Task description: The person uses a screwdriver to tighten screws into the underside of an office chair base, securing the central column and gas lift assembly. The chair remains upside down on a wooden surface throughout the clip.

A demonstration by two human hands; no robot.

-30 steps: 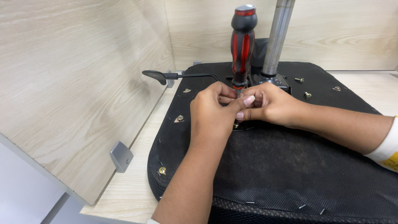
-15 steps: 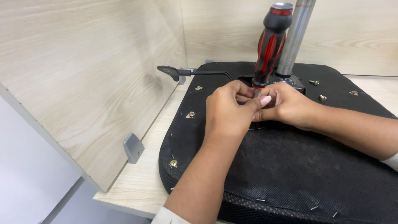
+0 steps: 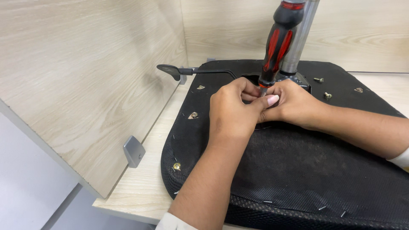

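Both hands, left [image 3: 232, 111] and right [image 3: 294, 104], curl tight around the upright red-and-black screwdriver [image 3: 277, 42] shaft, over the coarse black fabric seat base [image 3: 306, 170].

Bright even overhead light, soft shadows, sharp focus, slight wide-angle stretch at edges.

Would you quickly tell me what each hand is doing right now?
Left hand: fingers curled shut around the screwdriver shaft near its tip.
Right hand: fingers closed against the same spot by the tip; its exact grip cannot be told.
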